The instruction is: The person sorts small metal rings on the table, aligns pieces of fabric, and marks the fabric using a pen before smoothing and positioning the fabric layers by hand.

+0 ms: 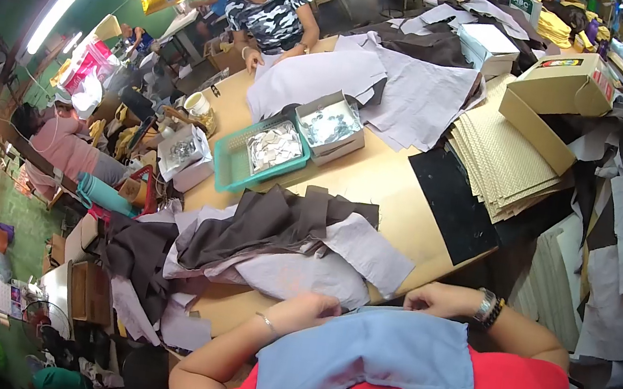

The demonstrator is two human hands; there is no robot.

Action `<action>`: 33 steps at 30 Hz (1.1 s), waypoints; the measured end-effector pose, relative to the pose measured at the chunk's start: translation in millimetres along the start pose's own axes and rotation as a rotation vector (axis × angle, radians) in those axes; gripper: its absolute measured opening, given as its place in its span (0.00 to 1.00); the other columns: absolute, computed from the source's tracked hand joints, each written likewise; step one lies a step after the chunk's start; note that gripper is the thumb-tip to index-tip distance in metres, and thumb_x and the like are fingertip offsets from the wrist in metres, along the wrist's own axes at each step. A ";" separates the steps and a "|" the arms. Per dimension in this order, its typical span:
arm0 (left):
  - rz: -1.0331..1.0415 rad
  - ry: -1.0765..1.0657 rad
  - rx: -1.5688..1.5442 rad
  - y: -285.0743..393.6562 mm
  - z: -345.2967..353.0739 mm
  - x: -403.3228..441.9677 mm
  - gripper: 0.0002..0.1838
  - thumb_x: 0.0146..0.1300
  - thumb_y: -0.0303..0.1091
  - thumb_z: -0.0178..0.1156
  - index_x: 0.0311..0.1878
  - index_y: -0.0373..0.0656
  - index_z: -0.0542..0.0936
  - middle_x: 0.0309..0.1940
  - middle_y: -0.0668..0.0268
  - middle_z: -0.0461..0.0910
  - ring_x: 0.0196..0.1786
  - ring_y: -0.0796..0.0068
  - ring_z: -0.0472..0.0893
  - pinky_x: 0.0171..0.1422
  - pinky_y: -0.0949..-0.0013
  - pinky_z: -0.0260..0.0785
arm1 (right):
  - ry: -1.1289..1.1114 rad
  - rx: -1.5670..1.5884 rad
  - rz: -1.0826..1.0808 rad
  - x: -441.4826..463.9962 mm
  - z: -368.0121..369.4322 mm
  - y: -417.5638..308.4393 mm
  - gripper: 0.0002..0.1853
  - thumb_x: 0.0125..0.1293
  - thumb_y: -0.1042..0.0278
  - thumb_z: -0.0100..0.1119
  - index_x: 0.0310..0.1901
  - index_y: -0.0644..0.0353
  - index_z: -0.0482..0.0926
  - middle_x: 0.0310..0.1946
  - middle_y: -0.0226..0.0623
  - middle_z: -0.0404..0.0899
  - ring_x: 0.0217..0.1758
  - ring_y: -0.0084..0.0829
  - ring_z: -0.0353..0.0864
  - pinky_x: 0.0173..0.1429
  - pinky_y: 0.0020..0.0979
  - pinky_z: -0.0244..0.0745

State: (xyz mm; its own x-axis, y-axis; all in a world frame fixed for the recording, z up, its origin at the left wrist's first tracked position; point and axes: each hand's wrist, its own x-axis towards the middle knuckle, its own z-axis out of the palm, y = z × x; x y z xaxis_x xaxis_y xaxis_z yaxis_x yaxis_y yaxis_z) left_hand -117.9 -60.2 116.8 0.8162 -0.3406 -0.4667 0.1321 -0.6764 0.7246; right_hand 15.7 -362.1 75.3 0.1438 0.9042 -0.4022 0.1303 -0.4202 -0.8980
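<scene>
My left hand [303, 312] is curled at the table's near edge, by the upper left of the blue cloth [369, 350] that covers the front of my red shirt. To its right, my right hand [446, 299] bends its fingers down near the cloth's upper right edge. The fingertips of both hands are partly hidden, and what they hold I cannot make out. A thin grey edge shows between them. Just beyond lie pale fabric pieces [308, 275] and dark brown fabric pieces [260, 223], heaped loosely.
On the table [388, 185] stand a teal basket [229, 169] of small pale pieces and a white box [341, 151] of small bagged items. Stacked textured yellow sheets [496, 153] and a cardboard box [562, 80] are at right. Across the table, a co-worker [274, 10] handles pale fabric.
</scene>
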 end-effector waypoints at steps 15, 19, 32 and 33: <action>0.046 -0.282 -0.113 -8.3 0.3 7.1 0.22 0.60 0.37 0.67 0.54 0.35 0.80 0.41 0.63 0.85 0.42 0.77 0.81 0.50 0.69 0.74 | 0.256 -0.131 -0.204 -37.2 25.0 12.2 0.13 0.58 0.64 0.65 0.41 0.63 0.83 0.31 0.42 0.82 0.34 0.38 0.83 0.40 0.33 0.77; 0.032 -0.298 -0.038 -6.1 -3.0 7.3 0.22 0.57 0.37 0.69 0.52 0.34 0.81 0.39 0.61 0.85 0.40 0.76 0.81 0.48 0.69 0.74 | 0.250 -0.336 -0.317 -26.8 29.0 8.3 0.09 0.64 0.67 0.56 0.39 0.65 0.77 0.33 0.44 0.77 0.36 0.43 0.81 0.41 0.35 0.77; -0.107 -0.439 -0.123 -36.5 3.7 -22.7 0.16 0.56 0.37 0.68 0.44 0.37 0.84 0.34 0.61 0.87 0.35 0.77 0.83 0.43 0.69 0.75 | 0.051 -0.035 -0.429 32.6 31.9 -0.5 0.10 0.68 0.65 0.57 0.40 0.65 0.79 0.30 0.38 0.78 0.33 0.33 0.78 0.41 0.33 0.73; -0.118 -0.462 -0.085 -31.1 -4.8 -23.2 0.15 0.57 0.36 0.68 0.44 0.37 0.85 0.34 0.61 0.87 0.35 0.76 0.83 0.43 0.69 0.75 | -0.029 0.065 -0.289 26.4 26.3 -14.3 0.11 0.68 0.65 0.57 0.40 0.66 0.80 0.29 0.35 0.79 0.34 0.27 0.78 0.41 0.31 0.74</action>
State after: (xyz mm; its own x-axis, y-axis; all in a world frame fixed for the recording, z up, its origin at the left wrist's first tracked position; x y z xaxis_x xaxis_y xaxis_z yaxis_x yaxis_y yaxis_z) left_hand -138.3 -28.2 107.5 0.4602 -0.5321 -0.7107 0.2701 -0.6787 0.6830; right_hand -8.2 -330.2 72.8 0.0819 0.9878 -0.1322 0.0986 -0.1400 -0.9852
